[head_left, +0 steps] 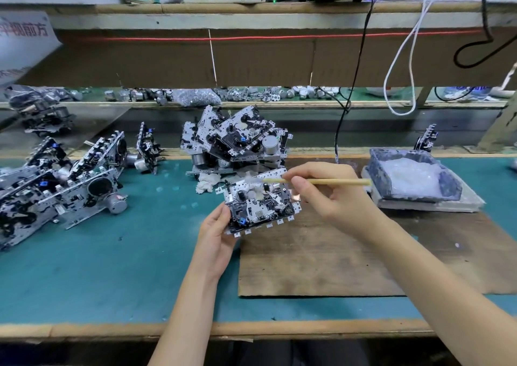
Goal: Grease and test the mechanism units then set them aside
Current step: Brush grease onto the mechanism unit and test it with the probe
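Mechanism unit [258, 202] metal-framed, black parts; left hand [216, 232] grips edge.

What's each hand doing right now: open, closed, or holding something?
Left hand: closed on the mechanism unit.
Right hand: closed on the wooden stick.

You have bright, even light from above on the desk [84, 267], with only faint, soft shadows. The mechanism unit [261, 200] glints without harsh glare. Under the shelf [251, 8] it is dimmer. Straight edges bow from the wide lens, and the corners look soft.
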Demonstrator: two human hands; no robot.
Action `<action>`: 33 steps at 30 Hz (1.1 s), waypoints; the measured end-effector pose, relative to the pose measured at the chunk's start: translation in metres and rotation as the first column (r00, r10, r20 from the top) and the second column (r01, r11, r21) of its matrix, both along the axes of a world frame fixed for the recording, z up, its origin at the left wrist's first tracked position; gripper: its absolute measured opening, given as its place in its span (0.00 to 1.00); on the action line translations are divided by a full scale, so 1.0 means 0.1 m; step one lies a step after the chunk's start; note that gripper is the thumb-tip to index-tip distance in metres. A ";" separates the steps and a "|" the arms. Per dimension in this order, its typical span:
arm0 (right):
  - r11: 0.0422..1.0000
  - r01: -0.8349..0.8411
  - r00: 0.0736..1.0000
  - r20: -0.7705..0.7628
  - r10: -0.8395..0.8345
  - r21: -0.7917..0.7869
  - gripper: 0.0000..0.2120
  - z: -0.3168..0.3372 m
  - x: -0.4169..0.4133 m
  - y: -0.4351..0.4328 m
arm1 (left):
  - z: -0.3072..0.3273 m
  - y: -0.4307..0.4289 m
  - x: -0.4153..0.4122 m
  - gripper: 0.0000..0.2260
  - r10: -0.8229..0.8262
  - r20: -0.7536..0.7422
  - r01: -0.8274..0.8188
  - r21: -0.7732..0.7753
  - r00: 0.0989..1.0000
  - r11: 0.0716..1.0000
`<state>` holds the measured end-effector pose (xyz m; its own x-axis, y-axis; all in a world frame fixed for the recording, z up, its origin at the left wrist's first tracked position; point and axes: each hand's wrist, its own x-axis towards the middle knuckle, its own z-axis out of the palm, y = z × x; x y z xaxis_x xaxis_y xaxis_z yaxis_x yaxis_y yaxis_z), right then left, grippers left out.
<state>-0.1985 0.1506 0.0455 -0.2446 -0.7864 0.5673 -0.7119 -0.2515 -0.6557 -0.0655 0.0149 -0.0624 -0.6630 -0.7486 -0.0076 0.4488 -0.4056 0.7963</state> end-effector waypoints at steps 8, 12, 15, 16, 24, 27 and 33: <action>0.886 0.255 0.695 -0.711 0.111 0.387 0.31 -0.09 0.05 -0.19 | -0.02 0.01 0.01 0.12 -0.012 -0.012 0.012 -0.018 1.000 1.000; 0.797 0.389 0.568 -0.802 0.188 0.462 0.45 -0.14 0.03 -0.31 | -0.02 0.00 0.02 0.12 -0.017 -0.011 0.017 -0.019 1.000 1.000; 0.806 0.386 0.575 -0.800 0.171 0.449 0.46 -0.13 0.03 -0.37 | -0.03 0.00 0.03 0.13 -0.020 -0.008 0.020 -0.016 1.000 1.000; 0.818 0.377 0.578 -0.801 0.160 0.435 0.45 -0.12 0.04 -0.38 | -0.02 -0.01 0.03 0.13 -0.022 -0.007 0.022 -0.016 1.000 1.000; 0.906 0.163 0.769 -0.626 0.132 0.392 0.35 0.01 0.05 -0.30 | -0.02 -0.02 0.02 0.15 0.021 -0.002 -0.021 0.033 1.000 0.999; 0.997 -0.004 0.902 -0.431 0.038 0.079 0.15 0.12 0.04 -0.19 | -0.02 -0.03 0.01 0.10 0.040 -0.003 -0.039 0.027 0.999 0.999; 0.999 -0.042 0.917 -0.398 0.034 -0.010 0.08 0.19 0.09 -0.05 | -0.02 -0.03 0.01 0.11 0.071 0.033 -0.072 0.013 0.997 0.997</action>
<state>-0.1890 0.1452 0.0646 0.0343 -0.7792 0.6259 -0.9028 -0.2928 -0.3151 -0.0640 0.0122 -0.0642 -0.6070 -0.7938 -0.0393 0.4515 -0.3850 0.8049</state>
